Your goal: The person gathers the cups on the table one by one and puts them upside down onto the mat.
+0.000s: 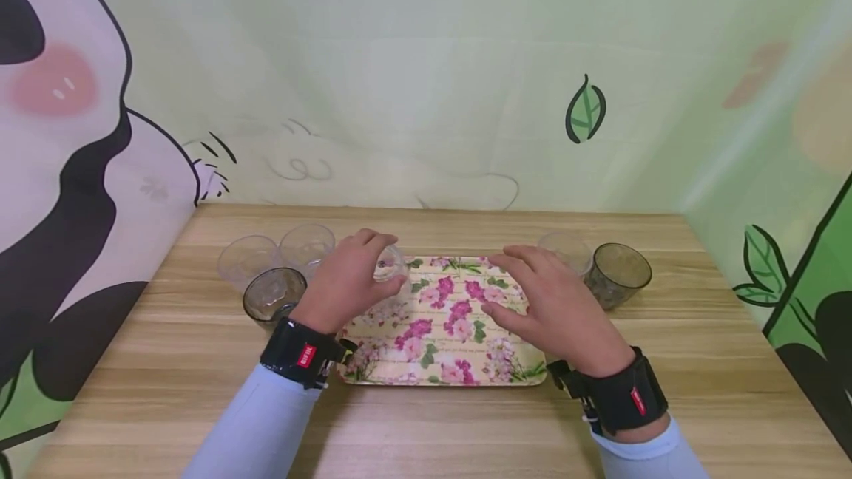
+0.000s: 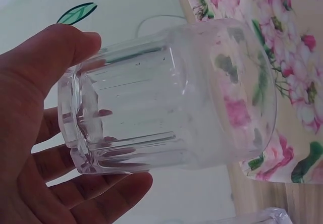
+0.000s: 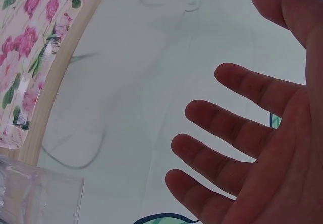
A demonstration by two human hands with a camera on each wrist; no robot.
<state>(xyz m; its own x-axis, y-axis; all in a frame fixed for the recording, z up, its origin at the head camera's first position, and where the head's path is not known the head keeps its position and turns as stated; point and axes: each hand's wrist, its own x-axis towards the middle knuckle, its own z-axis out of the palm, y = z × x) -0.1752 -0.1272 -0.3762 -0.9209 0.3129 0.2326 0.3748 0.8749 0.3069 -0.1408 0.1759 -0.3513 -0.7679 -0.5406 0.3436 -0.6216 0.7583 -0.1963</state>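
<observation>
My left hand (image 1: 353,279) holds a clear drinking glass (image 2: 146,103) by its thick base, thumb on one side and fingers round the other. Upside down, the glass has its open end toward the left part of a flower-patterned tray (image 1: 439,331). Pink blossoms on the tray show through its wall in the left wrist view. Over the tray's right side hovers my right hand (image 1: 555,305), fingers spread and holding nothing. In the right wrist view its palm and separated fingers (image 3: 217,128) appear beside the tray's edge.
Left of the tray stand two clear glasses (image 1: 248,261) and a dark smoky glass (image 1: 273,296). Beyond my right hand are another clear glass (image 1: 569,246), partly hidden, and a second smoky glass (image 1: 619,276). A printed backdrop (image 1: 426,94) rises behind the wooden table (image 1: 705,361).
</observation>
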